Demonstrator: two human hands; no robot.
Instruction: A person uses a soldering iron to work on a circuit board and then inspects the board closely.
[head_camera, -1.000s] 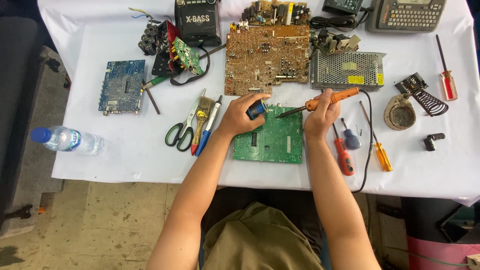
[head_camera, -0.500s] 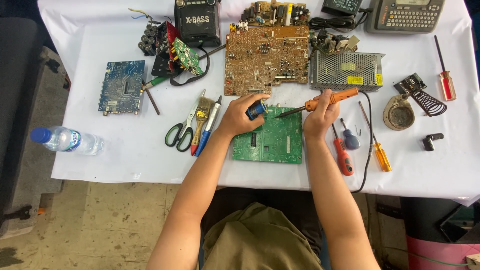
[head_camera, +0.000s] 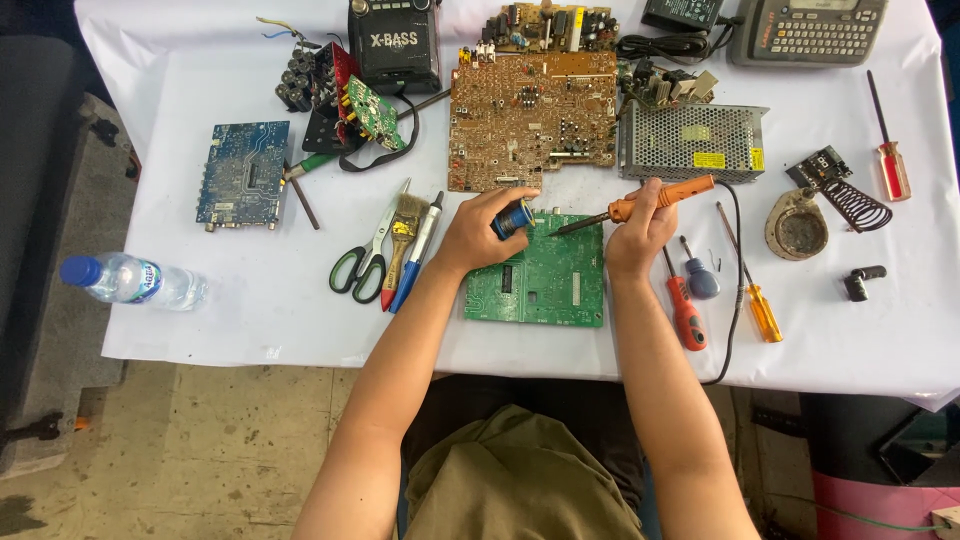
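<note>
Resting near: flat green rectangular circuit board (head_camera: 537, 285), at the table's near edge.
Left hand (head_camera: 480, 232): closed around a small blue solder spool (head_camera: 512, 217), feeding the joint.
Right hand (head_camera: 640, 228): wrapped around an orange-handled soldering iron (head_camera: 650, 200), tip angled onto the board's far edge.
Right: red-handled screwdriver (head_camera: 684, 312), close by.
Far: large brown circuit board (head_camera: 530, 118), crowding the work.

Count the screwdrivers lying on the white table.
4: a red-handled screwdriver, a blue stubby one and an orange-handled one right of the green circuit board; another red-handled one at the far right. Others may be hidden.
</note>
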